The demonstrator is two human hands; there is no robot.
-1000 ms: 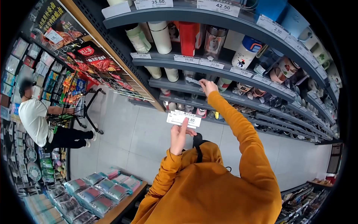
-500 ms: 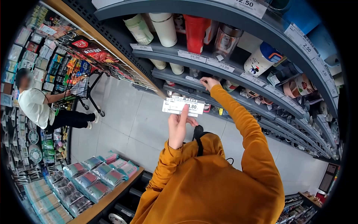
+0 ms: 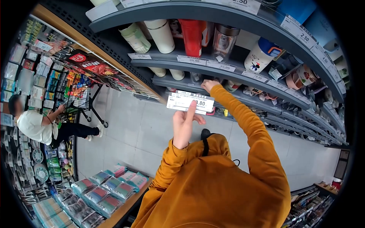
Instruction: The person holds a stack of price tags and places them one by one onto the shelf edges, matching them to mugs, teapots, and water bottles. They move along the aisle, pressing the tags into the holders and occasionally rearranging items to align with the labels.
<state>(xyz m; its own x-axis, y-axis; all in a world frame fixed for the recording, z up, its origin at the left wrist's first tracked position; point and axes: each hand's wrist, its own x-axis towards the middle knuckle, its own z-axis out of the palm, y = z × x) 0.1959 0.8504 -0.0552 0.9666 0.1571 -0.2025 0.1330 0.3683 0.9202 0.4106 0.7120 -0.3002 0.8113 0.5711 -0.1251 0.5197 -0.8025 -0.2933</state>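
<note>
Left hand (image 3: 184, 127) closed on a stack of labels (image 3: 186, 102), thumb laid over the front one and covering part of its price; the labels are held printed side up above the floor (image 3: 125, 148), near the shelving; right hand (image 3: 209, 86) extended beyond and to the right of them, at the front edge of the lower shelf (image 3: 167, 83); its fingers are bent, and whether they grip anything cannot be told.

On the upper shelf (image 3: 163, 60), from left to right: a green bottle (image 3: 135, 38), a white bottle (image 3: 161, 38), a red bottle (image 3: 191, 38), a glass (image 3: 225, 40) with a dark lid, and a white cup (image 3: 258, 59) with a blue top; price tags (image 3: 191, 60) line the shelf's front edge, one reading 25.00.

At the far left, a co-worker (image 3: 34, 125) in a white top stands beside a trolley (image 3: 79, 98); at the near left, a wood-edged counter (image 3: 127, 204) carries packets (image 3: 100, 195) laid in rows; both sleeves (image 3: 247, 117) of the wearer are orange-brown.
</note>
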